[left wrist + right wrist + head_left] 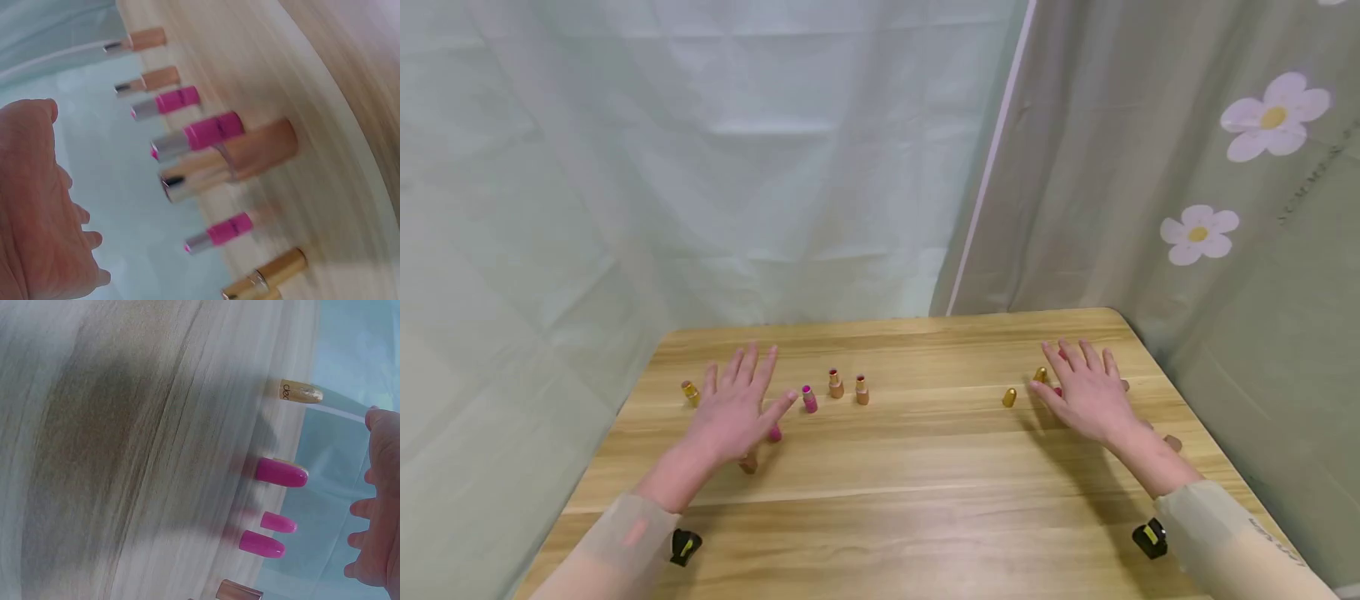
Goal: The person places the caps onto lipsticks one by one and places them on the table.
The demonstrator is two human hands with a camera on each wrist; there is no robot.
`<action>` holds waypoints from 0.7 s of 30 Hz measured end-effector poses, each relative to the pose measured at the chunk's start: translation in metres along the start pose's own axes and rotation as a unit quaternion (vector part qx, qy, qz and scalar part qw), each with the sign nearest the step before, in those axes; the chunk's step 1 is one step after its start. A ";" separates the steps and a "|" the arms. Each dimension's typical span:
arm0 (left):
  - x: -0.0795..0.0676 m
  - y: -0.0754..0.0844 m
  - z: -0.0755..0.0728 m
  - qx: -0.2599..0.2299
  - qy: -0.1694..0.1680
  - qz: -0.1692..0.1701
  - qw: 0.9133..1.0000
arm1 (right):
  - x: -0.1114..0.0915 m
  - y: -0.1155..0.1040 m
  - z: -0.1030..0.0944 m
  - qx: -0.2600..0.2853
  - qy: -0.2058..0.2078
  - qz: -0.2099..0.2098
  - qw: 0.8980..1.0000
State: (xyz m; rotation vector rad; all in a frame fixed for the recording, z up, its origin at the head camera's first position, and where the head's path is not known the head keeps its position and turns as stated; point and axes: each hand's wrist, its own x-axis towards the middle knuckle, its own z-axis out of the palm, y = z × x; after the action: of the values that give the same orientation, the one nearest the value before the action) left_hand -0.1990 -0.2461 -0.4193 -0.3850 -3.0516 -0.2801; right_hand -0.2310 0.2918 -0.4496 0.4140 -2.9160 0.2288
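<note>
My left hand (pixel 733 414) is held above the left part of the table, palm down with its fingers spread. Below and around it stand several uncapped lipsticks: a gold lipstick (pixel 691 393), a pink lipstick (pixel 809 400) and copper lipsticks (pixel 862 392). More pink lipsticks (pixel 215 130) and a big copper lipstick (pixel 265 150) show in the left wrist view. Over the right part hovers my right hand (pixel 1086 396), fingers also spread, holding nothing. Lipstick caps stand beneath it: a gold cap (pixel 1010 397), pink caps (pixel 281 472) and a copper cap (pixel 239 590). The hand partly hides them in the head view.
The wooden table (pixel 880 500) has a rounded far right corner. A pale curtain (pixel 775 167) hangs right behind it, and a grey curtain with white flowers (pixel 1199 235) borders the right side. Black devices (pixel 1150 538) sit at both wrists.
</note>
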 end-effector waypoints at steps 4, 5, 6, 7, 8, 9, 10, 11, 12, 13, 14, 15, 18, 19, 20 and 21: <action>-0.002 0.016 -0.003 0.005 0.015 0.026 1.000 | -0.001 0.001 -0.003 -0.001 0.002 0.001 1.000; -0.003 0.021 -0.003 0.005 0.018 0.033 0.999 | -0.001 0.001 -0.004 -0.002 0.003 0.001 1.000; -0.003 0.025 -0.003 0.004 0.020 0.040 0.999 | -0.002 0.001 -0.005 -0.001 0.004 0.001 1.000; -0.003 0.029 -0.003 0.006 0.022 0.048 0.999 | -0.003 0.001 -0.006 -0.002 0.006 0.000 1.000; -0.003 0.033 -0.003 0.006 0.023 0.054 0.998 | -0.003 0.001 -0.007 -0.002 0.009 -0.001 1.000; -0.003 0.038 -0.004 0.006 0.022 0.059 0.998 | -0.004 0.000 -0.008 -0.001 0.010 -0.001 1.000; -0.003 0.042 -0.004 0.004 0.022 0.065 0.998 | -0.004 0.000 -0.010 0.000 0.012 -0.003 1.000; -0.003 0.046 -0.004 0.003 0.022 0.071 0.997 | -0.005 0.000 -0.011 0.001 0.015 -0.003 1.000; -0.004 0.050 -0.004 0.004 0.023 0.077 0.997 | -0.005 0.000 -0.012 0.003 0.016 -0.004 1.000; -0.004 0.054 -0.005 0.005 0.022 0.082 0.996 | -0.007 0.001 -0.014 0.005 0.016 -0.003 1.000; -0.004 0.058 -0.005 0.002 0.022 0.088 0.996 | -0.008 0.001 -0.014 0.008 0.016 -0.002 1.000; -0.005 0.063 -0.005 0.004 0.023 0.096 0.995 | -0.009 0.002 -0.015 0.012 0.016 0.000 1.000; -0.008 0.075 -0.002 0.010 0.027 0.124 0.992 | -0.015 0.006 -0.017 0.027 0.026 0.005 0.999; -0.009 0.080 -0.001 0.011 0.029 0.133 0.991 | -0.017 0.007 -0.018 0.032 0.032 0.006 0.999; -0.011 0.084 0.000 0.012 0.031 0.143 0.989 | -0.019 0.009 -0.019 0.038 0.039 0.007 0.999; -0.012 0.088 0.001 0.012 0.031 0.151 0.988 | -0.021 0.011 -0.021 0.043 0.047 0.008 0.998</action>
State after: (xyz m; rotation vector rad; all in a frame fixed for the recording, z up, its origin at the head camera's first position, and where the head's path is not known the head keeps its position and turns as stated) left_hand -0.1652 -0.1651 -0.4064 -0.8091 -2.8767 -0.2323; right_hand -0.2109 0.3110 -0.4348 0.3823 -2.8256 0.3662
